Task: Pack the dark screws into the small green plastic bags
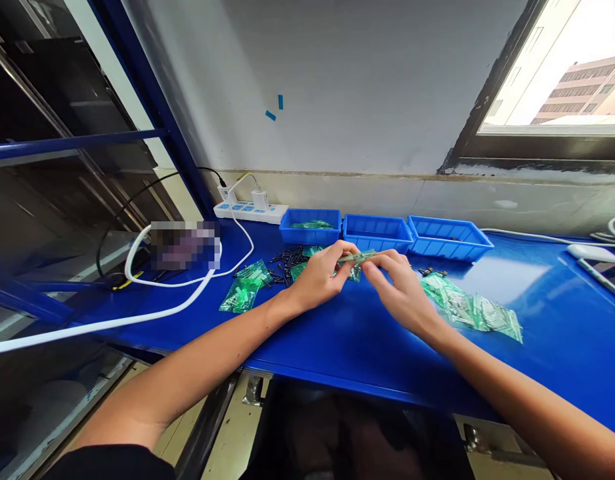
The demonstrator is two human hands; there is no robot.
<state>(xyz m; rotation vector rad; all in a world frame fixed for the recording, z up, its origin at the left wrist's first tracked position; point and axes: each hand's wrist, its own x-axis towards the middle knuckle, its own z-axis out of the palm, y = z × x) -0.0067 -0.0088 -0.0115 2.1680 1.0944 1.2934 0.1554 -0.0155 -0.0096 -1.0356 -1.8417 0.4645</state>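
Between my two hands, above the blue table (pixel 337 347), is a small green plastic bag (pixel 356 257). My left hand (pixel 323 273) pinches one end of it between thumb and fingers. The fingers of my right hand (pixel 396 283) are closed on its other end. Below and behind my left hand lies a pile of dark screws (pixel 287 263) with more green bags among them. Left of the pile are flat green bags (pixel 245 287). Beyond my right wrist several green bags (pixel 470 310) overlap, with a few screws (pixel 432 271) at their far edge.
Three blue bins stand along the wall: the left bin (pixel 287 233) holds green bags, then come the middle bin (pixel 377 243) and the right bin (pixel 450 250). A white power strip (pixel 252 212) with plugged-in chargers sits behind. A white cable (pixel 152 320) crosses the left side.
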